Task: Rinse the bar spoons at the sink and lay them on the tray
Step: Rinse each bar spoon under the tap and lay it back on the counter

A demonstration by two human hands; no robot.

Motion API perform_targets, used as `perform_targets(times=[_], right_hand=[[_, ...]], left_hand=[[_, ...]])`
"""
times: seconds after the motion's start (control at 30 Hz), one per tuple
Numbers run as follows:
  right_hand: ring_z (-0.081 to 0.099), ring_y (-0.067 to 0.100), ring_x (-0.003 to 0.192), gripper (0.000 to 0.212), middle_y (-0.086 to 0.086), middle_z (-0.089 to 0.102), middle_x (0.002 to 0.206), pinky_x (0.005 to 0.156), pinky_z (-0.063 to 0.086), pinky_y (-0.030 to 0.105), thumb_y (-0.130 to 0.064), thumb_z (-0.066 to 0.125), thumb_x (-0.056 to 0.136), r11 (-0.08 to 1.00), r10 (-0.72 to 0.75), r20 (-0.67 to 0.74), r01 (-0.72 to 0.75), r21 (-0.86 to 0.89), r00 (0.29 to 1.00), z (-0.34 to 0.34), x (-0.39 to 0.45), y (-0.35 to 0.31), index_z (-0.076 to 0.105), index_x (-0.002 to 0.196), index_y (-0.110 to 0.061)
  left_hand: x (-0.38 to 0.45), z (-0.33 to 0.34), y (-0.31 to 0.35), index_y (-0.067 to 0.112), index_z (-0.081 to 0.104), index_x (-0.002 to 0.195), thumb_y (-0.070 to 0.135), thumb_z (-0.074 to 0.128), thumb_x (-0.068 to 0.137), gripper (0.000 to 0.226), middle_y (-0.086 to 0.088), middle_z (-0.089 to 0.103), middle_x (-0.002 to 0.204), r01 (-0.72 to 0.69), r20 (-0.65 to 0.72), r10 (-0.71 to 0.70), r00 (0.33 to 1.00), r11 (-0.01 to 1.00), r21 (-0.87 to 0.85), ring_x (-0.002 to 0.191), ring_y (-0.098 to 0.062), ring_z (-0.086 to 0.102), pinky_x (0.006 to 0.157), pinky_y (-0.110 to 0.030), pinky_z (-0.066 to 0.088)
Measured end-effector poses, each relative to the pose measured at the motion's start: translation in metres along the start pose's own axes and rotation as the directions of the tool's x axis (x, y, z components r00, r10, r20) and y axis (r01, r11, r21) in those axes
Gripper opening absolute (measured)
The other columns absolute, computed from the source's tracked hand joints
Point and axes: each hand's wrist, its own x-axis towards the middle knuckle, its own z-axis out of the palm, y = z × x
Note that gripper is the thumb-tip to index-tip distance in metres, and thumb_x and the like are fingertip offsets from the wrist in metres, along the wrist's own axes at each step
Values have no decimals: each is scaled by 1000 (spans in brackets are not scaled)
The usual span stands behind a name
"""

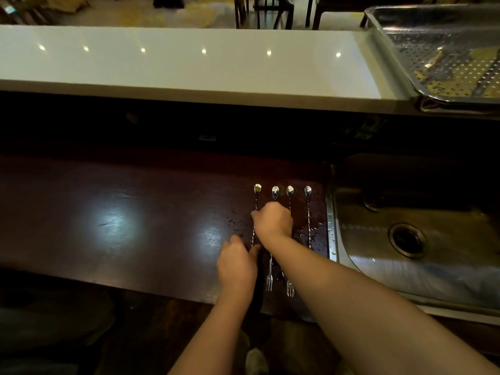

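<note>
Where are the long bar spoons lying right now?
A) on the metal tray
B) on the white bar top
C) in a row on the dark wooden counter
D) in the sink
C: four bar spoons lie side by side on the dark counter, left of the sink.

Looking forward and down from head height, close over the dark wooden counter [113, 220]; taking in the sink [405, 239] at right, the white bar top [176, 66] farther off.

Four bar spoons [308, 212] (two fork ends visible), two hands [273, 220], one sink [405, 239], one tray [443, 50].
</note>
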Motion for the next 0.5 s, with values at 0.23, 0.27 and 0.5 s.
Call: perform_targets(times=[0.23,0.27,0.5], right_hand=[[67,33,92,9,15,70,101,62,46,30,-11,63,89,990,94,66,-86,-108,993,15,-1,-5,69,90,-5],[67,33,95,9,15,70,103,63,47,32,-10,62,89,989,107,69,-100,-105,992,16,1,-6,69,93,-5],[67,33,97,15,15,71,105,67,49,31,-16,63,87,978,207,121,-206,-14,971,14,3,-7,69,95,-4]], left_hand=[[4,0,-3,6,60,106,31,54,95,27,-13,65,106,6,88,-13,996,997,80,96,-27,63,74,-33,48],[5,1,-3,7,60,104,31,53,95,26,-12,66,105,6,93,-14,996,996,88,95,-27,63,72,-33,47],[12,2,-5,7,62,97,24,51,96,20,-11,67,102,-6,112,-3,994,997,83,92,-26,63,66,-30,41]])
